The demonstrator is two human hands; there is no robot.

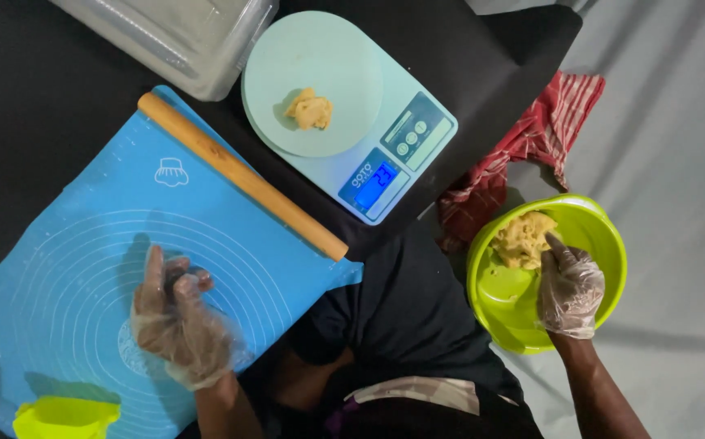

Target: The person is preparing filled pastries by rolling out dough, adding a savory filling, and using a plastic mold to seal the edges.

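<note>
My right hand [570, 289], in a clear plastic glove, reaches into a lime-green bowl [604, 232] and its fingers press on a lump of yellow dough [519, 238] inside. My left hand [177, 321], also gloved, hovers over a blue silicone rolling mat [68, 268] with its fingers loosely curled and nothing seen in it. A small piece of dough [310, 109] lies on the round platter of a pale-green kitchen scale [405, 167], whose display is lit blue.
A wooden rolling pin [242, 176] lies diagonally across the mat's upper edge. A clear plastic container [177, 36] sits top left. A red striped cloth [531, 146] lies beside the bowl. A lime-green object [64, 419] rests at the mat's bottom left.
</note>
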